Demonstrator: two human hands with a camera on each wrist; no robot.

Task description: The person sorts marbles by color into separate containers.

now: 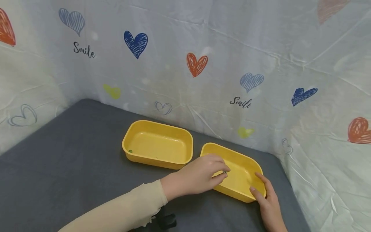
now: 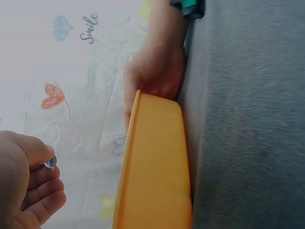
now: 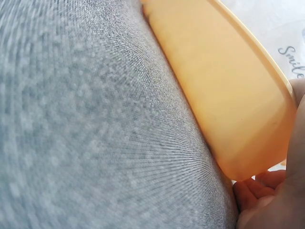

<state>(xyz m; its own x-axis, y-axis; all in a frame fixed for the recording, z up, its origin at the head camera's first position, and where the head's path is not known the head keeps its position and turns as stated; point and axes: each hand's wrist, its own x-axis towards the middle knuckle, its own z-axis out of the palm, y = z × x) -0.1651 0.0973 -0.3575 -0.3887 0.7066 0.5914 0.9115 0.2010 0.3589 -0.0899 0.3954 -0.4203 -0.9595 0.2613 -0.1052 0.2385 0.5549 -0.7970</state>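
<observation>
Over the right yellow bin (image 1: 252, 164), my left hand (image 1: 200, 175) pinches a small clear glass marble (image 2: 50, 162) with blue inside, between thumb and fingers. In the head view the marble is mostly hidden by those fingers. My right hand (image 1: 269, 199) grips the right end of that same bin, its thumb over the near rim and a finger over the end rim. The right wrist view shows the curled fingers (image 3: 259, 188) against the bin's end. In the left yellow bin (image 1: 162, 129) a green marble (image 1: 130, 151) lies in the near left corner.
Both bins stand side by side on a dark grey cloth-covered surface (image 1: 72, 161), a narrow gap between them. A white curtain (image 1: 174, 38) printed with hearts and "Smile" hangs behind and at the sides. A black strap-like device (image 1: 166, 220) shows below the left forearm.
</observation>
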